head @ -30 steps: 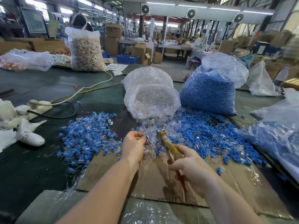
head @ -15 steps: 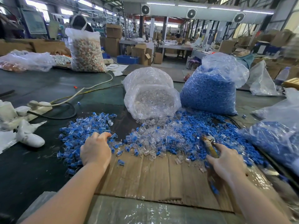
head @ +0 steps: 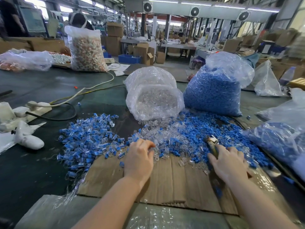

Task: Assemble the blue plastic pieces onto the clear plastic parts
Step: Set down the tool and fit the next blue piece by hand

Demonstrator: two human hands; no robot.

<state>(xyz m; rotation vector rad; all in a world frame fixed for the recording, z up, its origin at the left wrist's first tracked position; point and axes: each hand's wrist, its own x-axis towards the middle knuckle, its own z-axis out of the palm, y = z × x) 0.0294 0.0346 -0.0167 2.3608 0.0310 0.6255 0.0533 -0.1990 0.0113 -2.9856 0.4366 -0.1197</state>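
Loose clear plastic parts (head: 165,134) lie spilled in front of an open bag of clear parts (head: 153,98). Loose blue pieces (head: 214,129) spread to their right, below a full bag of blue pieces (head: 212,91). A heap of assembled blue-and-clear parts (head: 89,138) lies on the left. My left hand (head: 140,156) reaches into the near edge of the clear parts with curled fingers; whether it holds one is hidden. My right hand (head: 227,161) grips a worn pair of pliers (head: 212,144) over the blue pieces.
A cardboard sheet (head: 165,179) covers the dark table in front of me. A power strip (head: 38,106) with cables and white gloves (head: 28,138) lie at the left. Another bag of blue parts (head: 280,138) sits at the right edge. More bags stand at the back.
My left hand went from the middle to the assembled heap at the left, then back to the clear parts. My right hand swung right with the pliers and stays over the blue pieces.
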